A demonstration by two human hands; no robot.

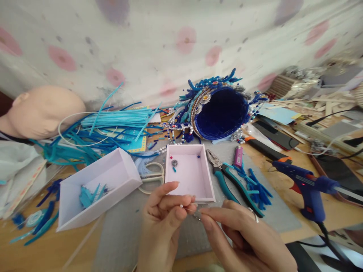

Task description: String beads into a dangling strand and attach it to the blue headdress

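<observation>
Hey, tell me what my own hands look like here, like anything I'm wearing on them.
Your left hand has no glove, and neither does your right hand, which wears a slim, silvery-white ring on one finger. No sleeve shows on either side.

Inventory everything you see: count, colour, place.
Flowered cloth: one, white, back
Mannequin head: one, beige, far left
Pipe cleaners: many, blue, beside mannequin head
Shallow box: one, white, centre
Headdress: one, mostly blue, behind shallow box
Deep box: one, white, left
Scissors: one, cream, between boxes
Pliers: one, teal-handled, right of shallow box
Lighter: one, pink, beside pliers
Cut pieces: several, blue, beside pliers
Long tool: one, orange and black, right
Glue gun: one, blue, far right
Mat: one, grey, under shallow box
Bead: one, white, lower centre
Strand: one, pale, beside bead
Left hand: one, lower centre
Right hand: one, lower right
</observation>
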